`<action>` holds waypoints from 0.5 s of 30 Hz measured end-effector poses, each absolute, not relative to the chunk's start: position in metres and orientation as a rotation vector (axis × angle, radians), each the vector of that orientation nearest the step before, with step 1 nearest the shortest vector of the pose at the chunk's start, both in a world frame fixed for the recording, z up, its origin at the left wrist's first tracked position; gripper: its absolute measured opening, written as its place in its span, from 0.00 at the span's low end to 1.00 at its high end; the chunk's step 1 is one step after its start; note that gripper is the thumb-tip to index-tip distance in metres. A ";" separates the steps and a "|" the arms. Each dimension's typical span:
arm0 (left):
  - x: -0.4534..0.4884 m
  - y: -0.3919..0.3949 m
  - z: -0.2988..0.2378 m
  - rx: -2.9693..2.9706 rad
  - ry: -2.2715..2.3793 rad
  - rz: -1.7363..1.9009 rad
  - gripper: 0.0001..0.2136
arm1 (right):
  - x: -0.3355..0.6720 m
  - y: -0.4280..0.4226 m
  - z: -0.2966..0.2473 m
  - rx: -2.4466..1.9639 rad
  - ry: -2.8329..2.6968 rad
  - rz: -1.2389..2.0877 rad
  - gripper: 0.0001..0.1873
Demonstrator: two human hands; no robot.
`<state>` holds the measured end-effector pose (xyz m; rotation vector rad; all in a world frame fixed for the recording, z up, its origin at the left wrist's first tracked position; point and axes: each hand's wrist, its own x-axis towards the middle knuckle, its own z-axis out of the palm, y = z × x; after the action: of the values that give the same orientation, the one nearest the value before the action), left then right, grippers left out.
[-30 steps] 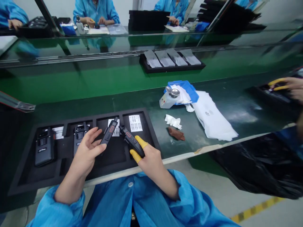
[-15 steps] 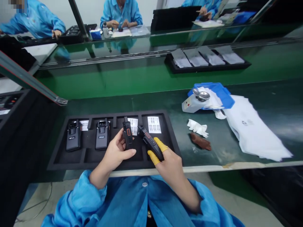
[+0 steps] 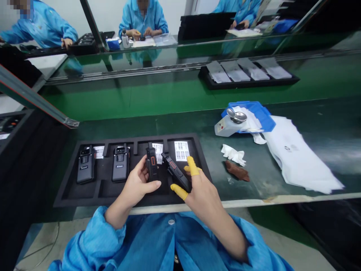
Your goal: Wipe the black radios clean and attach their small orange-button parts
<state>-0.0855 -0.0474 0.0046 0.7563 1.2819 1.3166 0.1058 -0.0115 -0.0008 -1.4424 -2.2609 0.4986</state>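
My left hand [image 3: 139, 182] is closed round a small black radio [image 3: 151, 162] with an orange side button, held upright over the black foam tray [image 3: 67, 190]. My right hand [image 3: 201, 190], with yellow finger cots on thumb and forefinger, grips a second black radio [image 3: 176, 175] that tilts up to the left. Both radios hang over the tray's right compartments. Two more black radios [image 3: 85, 169] [image 3: 120, 168] lie in the left compartments. White label slips [image 3: 182, 150] lie at the back of the compartments.
On the dark green bench to the right lie a white wipe [image 3: 232, 153], a brown cloth scrap [image 3: 237, 171], a dispenser bottle [image 3: 229, 124] on a blue tray [image 3: 261, 113] and white bags [image 3: 299, 158]. A black tray of grey pouches [image 3: 245, 73] rides the green belt. People in blue coats work beyond.
My view swung left from a second ago. My left hand closed round its radio and stood it upright. Since half a second ago both hands have barely moved.
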 end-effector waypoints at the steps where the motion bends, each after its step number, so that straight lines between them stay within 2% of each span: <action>1: -0.085 -0.048 0.004 0.780 1.303 1.319 0.42 | 0.105 -0.009 0.003 -1.454 -2.303 0.490 0.30; 3: -0.084 -0.051 0.003 0.865 1.382 1.346 0.41 | 0.105 -0.004 0.009 -1.453 -2.351 0.524 0.21; 5: -0.082 -0.054 0.002 1.013 1.514 1.375 0.38 | 0.107 0.000 0.012 -1.425 -2.292 0.618 0.18; 11: -0.079 -0.058 0.001 1.599 1.818 1.409 0.30 | 0.115 -0.001 -0.006 -1.256 -1.758 1.052 0.18; 15: -0.078 -0.058 0.000 1.775 1.843 1.414 0.30 | 0.111 -0.008 -0.020 -1.131 -1.573 1.221 0.18</action>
<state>-0.0780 -0.0581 0.0001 1.7752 1.8428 1.4144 0.1108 -0.0082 -0.0196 -1.1308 -1.5734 1.2215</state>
